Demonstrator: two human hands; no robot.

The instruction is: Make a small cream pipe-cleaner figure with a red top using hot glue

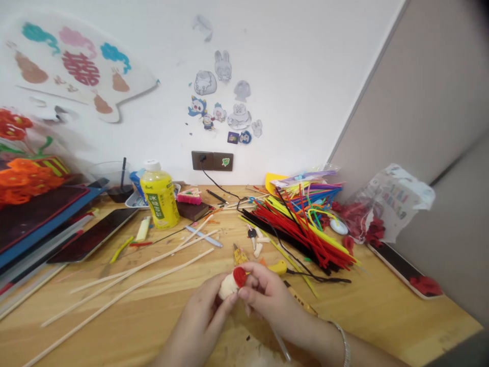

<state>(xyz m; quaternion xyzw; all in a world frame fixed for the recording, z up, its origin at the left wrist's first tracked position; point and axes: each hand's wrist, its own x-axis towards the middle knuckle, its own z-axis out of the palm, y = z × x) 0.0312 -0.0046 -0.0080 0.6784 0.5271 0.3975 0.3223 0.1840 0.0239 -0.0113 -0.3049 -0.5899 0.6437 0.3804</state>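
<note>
Head view: left hand (198,321) and right hand (269,298) pinch a cream lump (226,286) and red cap (239,277) between their fingers, holding the two joined.

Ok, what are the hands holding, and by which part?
The left hand and right hand pinch a small cream lump with a red cap, by its cream body.

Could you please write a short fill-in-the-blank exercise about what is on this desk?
The left hand and right hand hold a small cream piece topped with a ____ disc.
A metal bracelet circles the ____ wrist.
A ____ bottle stands on the wooden desk.

Missing words: red; right; yellow.
</note>
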